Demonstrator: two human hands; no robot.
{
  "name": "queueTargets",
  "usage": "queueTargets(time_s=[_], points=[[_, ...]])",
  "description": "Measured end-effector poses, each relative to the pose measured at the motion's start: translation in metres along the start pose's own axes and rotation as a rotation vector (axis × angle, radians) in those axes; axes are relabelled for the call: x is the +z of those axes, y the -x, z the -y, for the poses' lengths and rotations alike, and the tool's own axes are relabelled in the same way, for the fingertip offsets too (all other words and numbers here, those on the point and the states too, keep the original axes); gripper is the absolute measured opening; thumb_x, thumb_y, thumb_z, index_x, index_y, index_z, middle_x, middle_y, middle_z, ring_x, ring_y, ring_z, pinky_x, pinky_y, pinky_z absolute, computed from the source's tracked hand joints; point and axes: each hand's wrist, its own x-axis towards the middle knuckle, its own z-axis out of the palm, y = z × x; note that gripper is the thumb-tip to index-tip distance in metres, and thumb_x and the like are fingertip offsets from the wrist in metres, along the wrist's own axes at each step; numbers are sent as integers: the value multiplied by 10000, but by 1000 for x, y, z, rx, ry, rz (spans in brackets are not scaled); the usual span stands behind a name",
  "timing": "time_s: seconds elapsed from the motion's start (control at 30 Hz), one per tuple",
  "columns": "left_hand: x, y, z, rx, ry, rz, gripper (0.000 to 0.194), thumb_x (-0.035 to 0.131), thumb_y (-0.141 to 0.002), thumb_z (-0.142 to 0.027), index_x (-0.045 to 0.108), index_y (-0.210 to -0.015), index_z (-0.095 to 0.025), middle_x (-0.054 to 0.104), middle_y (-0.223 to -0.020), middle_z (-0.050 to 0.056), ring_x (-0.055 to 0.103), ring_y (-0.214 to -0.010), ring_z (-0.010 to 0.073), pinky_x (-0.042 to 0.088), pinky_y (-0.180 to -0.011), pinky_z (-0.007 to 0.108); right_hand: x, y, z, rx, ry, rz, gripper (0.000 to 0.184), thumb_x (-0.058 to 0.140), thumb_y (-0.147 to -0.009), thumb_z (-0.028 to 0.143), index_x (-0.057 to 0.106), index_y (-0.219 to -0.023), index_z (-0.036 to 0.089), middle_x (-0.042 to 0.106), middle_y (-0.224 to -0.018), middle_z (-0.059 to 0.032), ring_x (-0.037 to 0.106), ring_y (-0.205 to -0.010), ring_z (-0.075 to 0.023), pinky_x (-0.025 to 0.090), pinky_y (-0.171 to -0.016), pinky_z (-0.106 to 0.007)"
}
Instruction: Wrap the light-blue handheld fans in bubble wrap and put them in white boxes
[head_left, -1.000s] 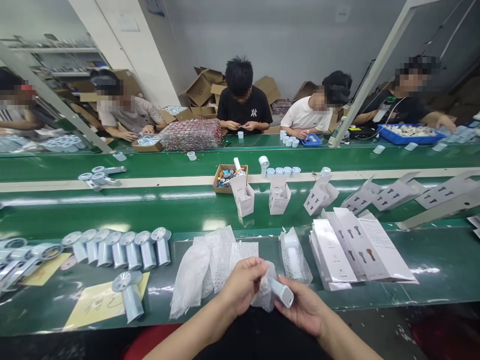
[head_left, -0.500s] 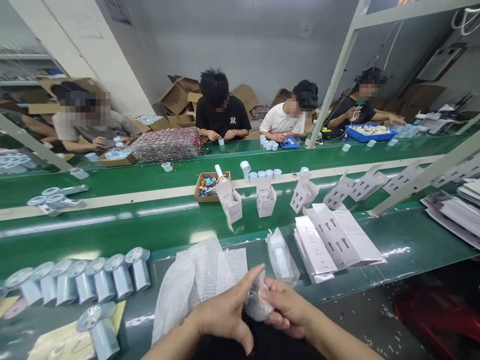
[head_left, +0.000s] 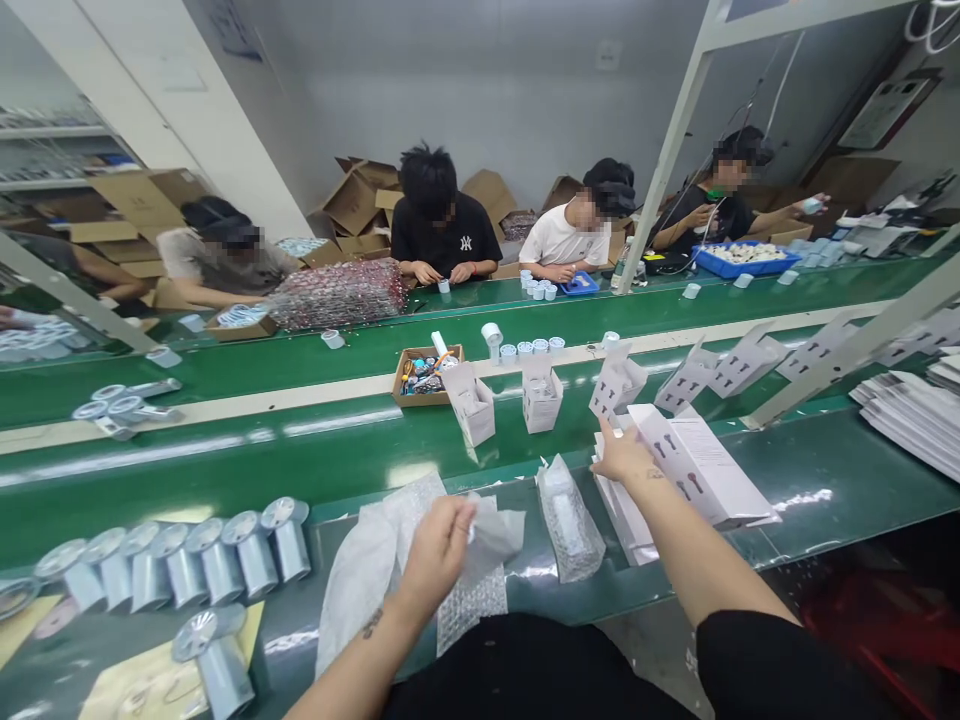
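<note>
My left hand point(head_left: 439, 545) is closed on a bagged part point(head_left: 495, 535), a pale item wrapped in a translucent bag, held just above a pile of bubble-wrap bags point(head_left: 390, 560). My right hand point(head_left: 622, 460) reaches forward to a stack of flat white cartons point(head_left: 694, 465) printed with small fan pictures; its fingers rest on the stack's left edge, and whether they grip a carton is unclear. Another bagged item point(head_left: 570, 520) lies on the green bench point(head_left: 825, 480) between my hands.
A row of grey-blue handheld fans point(head_left: 187, 560) stands at the left, one more point(head_left: 214, 660) on a yellow sheet. Opened white boxes point(head_left: 541, 395) and a small parts box point(head_left: 424, 372) ride the green conveyor. Several people work across it. More flat cartons point(head_left: 904, 410) lie far right.
My hands have come apart. The right one let go of the bagged part and reached forward to the white cartons. The left one keeps the bagged part and lifted slightly.
</note>
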Motion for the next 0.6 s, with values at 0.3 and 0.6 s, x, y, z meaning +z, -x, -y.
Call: queueTargets(time_s=[0.3, 0.6], points=[[-89, -48, -10, -245, 408, -540, 341, 604, -817, -490, 491, -674, -202, 454, -577, -55, 410, -519, 104, 372, -502, 219, -28, 74, 29, -664, -423, 78, 723, 692, -697, 265, 413, -1364, 289, 520, -1287, -115, 547, -1118, -326, 434, -938, -475], [-76, -45, 5, 20, -91, -293, 308, 512, -875, -462, 527, -697, -211, 523, -594, -16, 491, -569, 134, 432, -570, 244, 125, 77, 67, -807, -735, 364, 761, 810, -587, 242, 386, -1220, 232, 530, -1261, -114, 537, -1175, -301, 433, -989, -445]])
